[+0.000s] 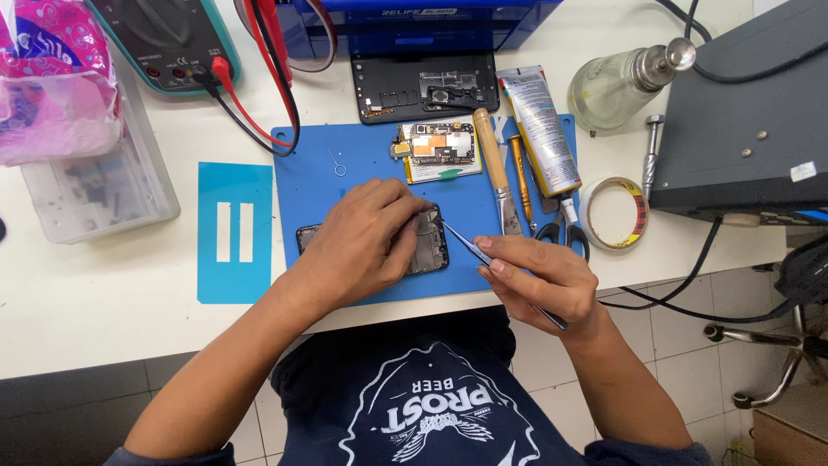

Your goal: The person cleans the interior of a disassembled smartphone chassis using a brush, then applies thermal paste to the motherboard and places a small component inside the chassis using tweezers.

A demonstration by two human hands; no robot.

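Observation:
My left hand (366, 242) lies over an opened phone body (429, 243) on the blue work mat (310, 185), pressing it down with the fingers. My right hand (543, 278) grips slim metal tweezers (466, 246) whose tips touch the phone's upper right corner. Most of the phone is hidden under my left hand. A circuit board (435, 147) rests on a white card further back on the mat.
Along the mat's right side lie a wooden-handled tool (496, 164), a screwdriver (522, 177), a glue tube (542, 129) and scissors (565, 229). A tape roll (614, 212), glass dispenser bottle (617, 82), dark equipment box (750, 121), multimeter (168, 39), plastic parts box (99, 185) and another phone shell (424, 86) surround it.

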